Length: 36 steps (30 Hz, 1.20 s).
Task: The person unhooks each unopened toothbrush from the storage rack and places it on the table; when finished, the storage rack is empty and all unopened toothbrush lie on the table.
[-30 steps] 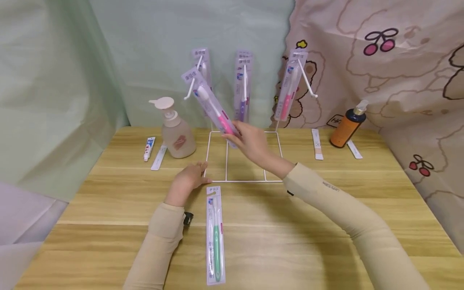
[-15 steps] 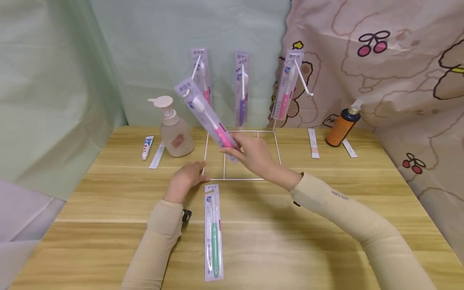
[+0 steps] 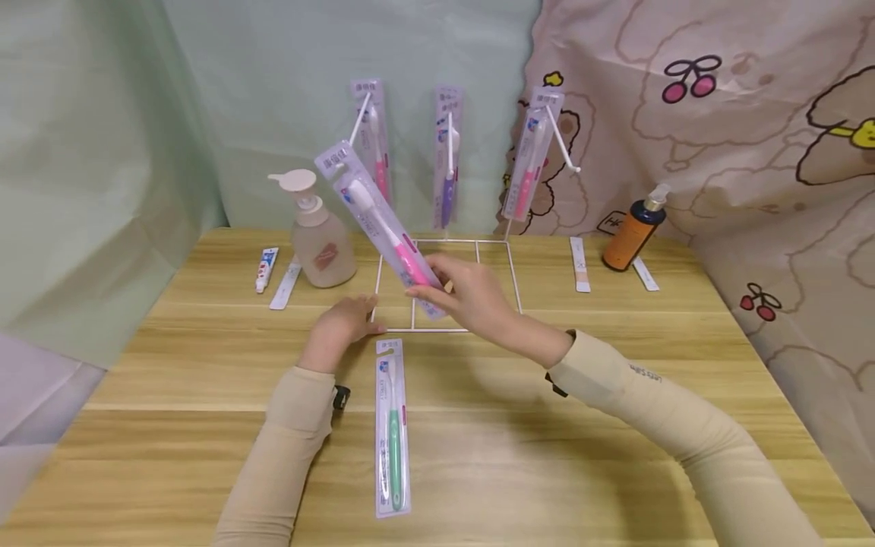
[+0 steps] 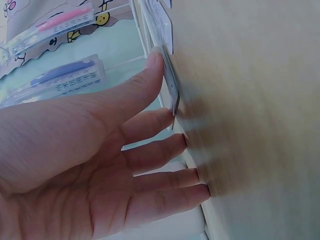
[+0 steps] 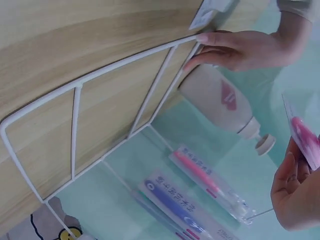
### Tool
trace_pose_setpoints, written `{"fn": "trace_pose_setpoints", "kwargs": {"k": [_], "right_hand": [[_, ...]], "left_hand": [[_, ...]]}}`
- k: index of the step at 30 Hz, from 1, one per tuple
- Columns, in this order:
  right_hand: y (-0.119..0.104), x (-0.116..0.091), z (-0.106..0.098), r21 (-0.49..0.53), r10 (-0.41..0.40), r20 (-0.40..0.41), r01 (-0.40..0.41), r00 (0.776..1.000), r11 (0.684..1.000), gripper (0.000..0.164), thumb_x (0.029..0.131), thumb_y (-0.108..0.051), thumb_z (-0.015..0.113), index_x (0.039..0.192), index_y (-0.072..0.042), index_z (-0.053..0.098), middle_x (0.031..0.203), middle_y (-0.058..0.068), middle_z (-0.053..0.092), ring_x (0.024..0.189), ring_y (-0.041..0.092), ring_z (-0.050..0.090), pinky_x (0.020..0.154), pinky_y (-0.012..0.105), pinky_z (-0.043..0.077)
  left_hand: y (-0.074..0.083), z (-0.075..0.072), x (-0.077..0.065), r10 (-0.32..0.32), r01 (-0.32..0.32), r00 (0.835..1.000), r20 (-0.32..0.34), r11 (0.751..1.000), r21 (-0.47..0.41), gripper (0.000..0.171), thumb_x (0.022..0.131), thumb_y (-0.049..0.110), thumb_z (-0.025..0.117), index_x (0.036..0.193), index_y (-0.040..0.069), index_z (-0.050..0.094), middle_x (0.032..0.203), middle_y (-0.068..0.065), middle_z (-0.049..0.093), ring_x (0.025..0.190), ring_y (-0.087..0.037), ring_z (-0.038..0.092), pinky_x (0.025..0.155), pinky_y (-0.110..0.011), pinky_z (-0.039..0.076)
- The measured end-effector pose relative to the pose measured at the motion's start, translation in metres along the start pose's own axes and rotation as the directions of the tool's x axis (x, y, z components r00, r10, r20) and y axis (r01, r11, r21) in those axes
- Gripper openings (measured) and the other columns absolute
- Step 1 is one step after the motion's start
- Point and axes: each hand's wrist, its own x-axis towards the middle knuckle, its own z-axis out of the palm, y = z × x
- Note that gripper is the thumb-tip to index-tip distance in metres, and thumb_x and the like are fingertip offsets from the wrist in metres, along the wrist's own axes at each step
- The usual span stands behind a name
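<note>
My right hand (image 3: 472, 296) pinches the lower end of a packaged pink toothbrush (image 3: 386, 235), which slants up to the left. Its top overlaps the end of the rack's left hook (image 3: 359, 120); whether the hook still passes through the hole I cannot tell. With fingers fairly straight, my left hand (image 3: 344, 325) touches the front left corner of the white wire rack (image 3: 444, 330); in the left wrist view its fingertips (image 4: 202, 192) meet the tabletop. In front of the rack lies a packaged green toothbrush (image 3: 393, 433).
Packaged toothbrushes hang on the left (image 3: 372, 144), middle (image 3: 447, 167) and right hooks (image 3: 533, 156). A pump bottle (image 3: 324, 247), toothpaste tube (image 3: 266, 270) and white sachet (image 3: 285, 285) are left. An orange spray bottle (image 3: 632, 239) and more sachets (image 3: 579, 266) are right.
My right hand has drawn the pink toothbrush down and toward me, its top sliding along to the hook's end. The left hand stays at the rack's corner. The head view has shifted slightly.
</note>
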Motion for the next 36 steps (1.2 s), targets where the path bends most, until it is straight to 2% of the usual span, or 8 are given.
{"fn": "trace_pose_setpoints", "kwargs": {"k": [6, 14, 18, 21, 24, 28, 32, 36], "right_hand": [[-0.007, -0.001, -0.002, 0.036, -0.016, -0.017, 0.017, 1.000, 0.999, 0.027, 0.076, -0.024, 0.076, 0.097, -0.010, 0.066, 0.072, -0.003, 0.066, 0.059, 0.005, 0.055, 0.046, 0.018, 0.045], [-0.020, -0.004, -0.004, 0.070, -0.029, -0.031, 0.031, 0.999, 0.997, 0.026, 0.078, -0.028, 0.075, 0.094, -0.009, 0.066, 0.074, -0.003, 0.067, 0.059, 0.000, 0.055, 0.044, 0.018, 0.043], [-0.027, -0.014, -0.005, 0.146, 0.032, 0.008, -0.033, 0.999, 0.989, 0.024, 0.079, -0.025, 0.075, 0.094, -0.009, 0.065, 0.076, -0.003, 0.066, 0.060, 0.004, 0.056, 0.044, 0.019, 0.045], [-0.029, -0.027, -0.006, 0.234, 0.090, 0.088, -0.108, 0.992, 0.966, 0.026, 0.079, -0.020, 0.075, 0.096, -0.006, 0.062, 0.081, 0.001, 0.069, 0.063, 0.006, 0.061, 0.048, 0.022, 0.050], [-0.028, -0.042, -0.006, 0.302, 0.146, 0.196, -0.202, 0.970, 0.932, 0.036, 0.080, -0.019, 0.074, 0.108, -0.003, 0.058, 0.090, 0.006, 0.070, 0.070, 0.007, 0.065, 0.056, 0.025, 0.054], [-0.023, -0.064, -0.007, 0.307, 0.240, 0.314, -0.338, 0.918, 0.890, 0.052, 0.079, -0.021, 0.074, 0.123, -0.004, 0.051, 0.095, 0.008, 0.071, 0.072, 0.008, 0.066, 0.060, 0.026, 0.056], [-0.017, -0.086, -0.006, 0.287, 0.326, 0.395, -0.452, 0.859, 0.845, 0.059, 0.078, -0.023, 0.076, 0.126, -0.003, 0.048, 0.094, 0.008, 0.071, 0.069, 0.011, 0.064, 0.057, 0.025, 0.055], [-0.007, -0.109, -0.002, 0.323, 0.381, 0.456, -0.548, 0.804, 0.772, 0.062, 0.076, -0.020, 0.077, 0.126, 0.002, 0.047, 0.092, 0.010, 0.071, 0.069, 0.014, 0.064, 0.058, 0.026, 0.056]], "left_hand": [[-0.002, -0.001, -0.001, -0.001, 0.001, 1.000, 0.012, 1.000, 0.017, 0.070, 0.093, 0.034, 0.055, 0.146, 0.001, 0.023, 0.149, -0.025, 0.021, 0.135, -0.046, 0.022, 0.110, -0.055, 0.024], [0.001, -0.001, -0.002, -0.003, 0.003, 1.000, 0.007, 1.000, 0.008, 0.069, 0.093, 0.034, 0.055, 0.146, 0.003, 0.023, 0.150, -0.024, 0.021, 0.136, -0.045, 0.020, 0.110, -0.056, 0.022], [0.001, -0.001, -0.002, -0.014, 0.014, 1.000, 0.019, 1.000, 0.005, 0.069, 0.094, 0.034, 0.054, 0.147, 0.003, 0.022, 0.150, -0.023, 0.020, 0.137, -0.045, 0.017, 0.110, -0.056, 0.020], [0.002, -0.002, -0.003, -0.015, 0.015, 1.000, 0.027, 1.000, 0.000, 0.070, 0.094, 0.033, 0.054, 0.147, 0.003, 0.021, 0.150, -0.024, 0.020, 0.137, -0.045, 0.017, 0.111, -0.056, 0.021], [0.003, -0.003, -0.004, -0.014, 0.014, 0.999, 0.031, 1.000, 0.003, 0.070, 0.093, 0.034, 0.054, 0.147, 0.002, 0.021, 0.150, -0.025, 0.020, 0.136, -0.046, 0.018, 0.110, -0.056, 0.022], [0.001, -0.003, -0.001, -0.021, 0.021, 0.999, 0.037, 1.000, 0.005, 0.071, 0.093, 0.034, 0.055, 0.147, 0.003, 0.021, 0.150, -0.025, 0.020, 0.135, -0.047, 0.020, 0.109, -0.056, 0.024], [-0.005, 0.001, 0.008, -0.014, 0.014, 0.999, 0.028, 1.000, 0.014, 0.075, 0.091, 0.040, 0.057, 0.147, 0.005, 0.023, 0.149, -0.025, 0.022, 0.134, -0.047, 0.023, 0.108, -0.057, 0.026], [-0.006, 0.003, 0.012, -0.013, 0.013, 0.999, 0.030, 1.000, 0.020, 0.076, 0.090, 0.042, 0.057, 0.148, 0.007, 0.023, 0.149, -0.025, 0.023, 0.134, -0.047, 0.024, 0.108, -0.056, 0.027]]}}
